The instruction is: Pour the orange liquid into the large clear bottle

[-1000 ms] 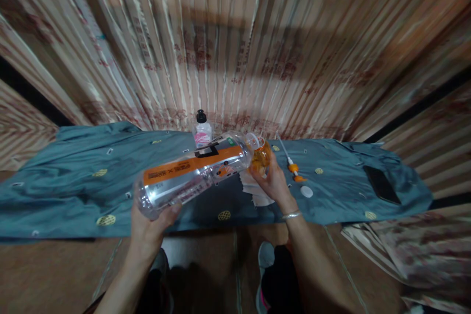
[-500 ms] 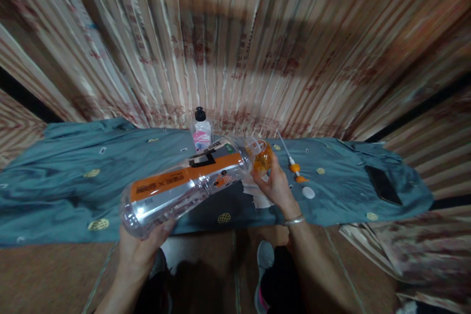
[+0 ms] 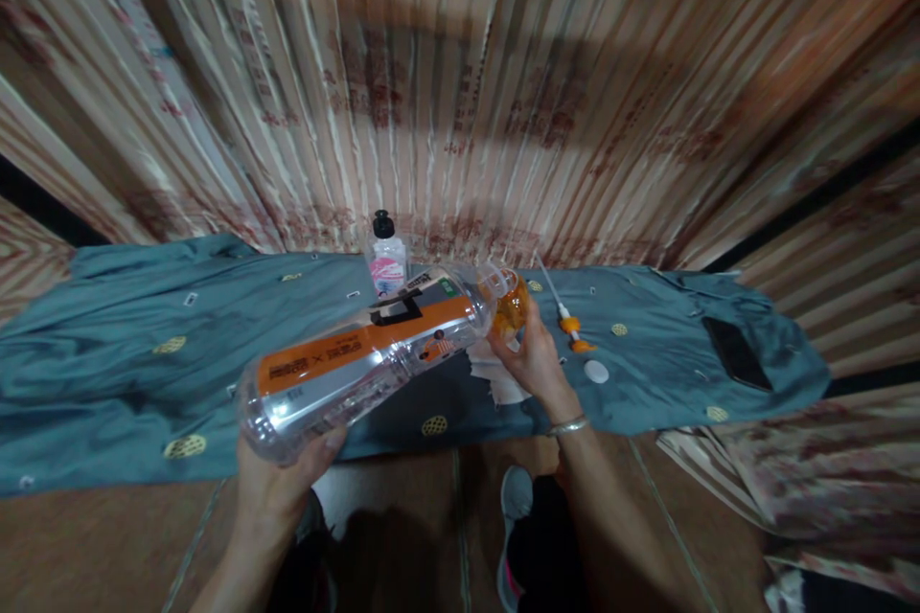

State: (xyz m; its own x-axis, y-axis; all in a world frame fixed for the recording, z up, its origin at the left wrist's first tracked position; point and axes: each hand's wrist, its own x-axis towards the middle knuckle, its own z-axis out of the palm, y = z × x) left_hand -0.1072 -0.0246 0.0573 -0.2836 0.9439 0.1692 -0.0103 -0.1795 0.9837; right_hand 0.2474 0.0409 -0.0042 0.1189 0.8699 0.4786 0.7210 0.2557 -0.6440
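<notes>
A large clear plastic bottle (image 3: 374,345) with an orange and silver label lies tilted across my view. Its base end rests in my left hand (image 3: 287,469), which is closed around the underside. The neck end points up to the right and meets the mouth of a small amber bottle (image 3: 512,306). My right hand (image 3: 532,354) is wrapped round that amber bottle. Whether liquid passes between the two cannot be made out. Below the necks, a white tissue (image 3: 499,374) lies on the cloth, partly hidden by my right hand.
Behind the large bottle stands a clear bottle (image 3: 388,263) with a black cap and pink label. To the right lie an orange pump top (image 3: 573,330) with a long tube, a white disc (image 3: 596,372) and a black phone (image 3: 736,352) on the green cloth (image 3: 107,383). A curtain (image 3: 431,115) hangs behind.
The view has shifted slightly, moving the things on the cloth a little left. Both hands keep their hold, and the two bottles stay mouth to mouth at nearly the same tilt.
</notes>
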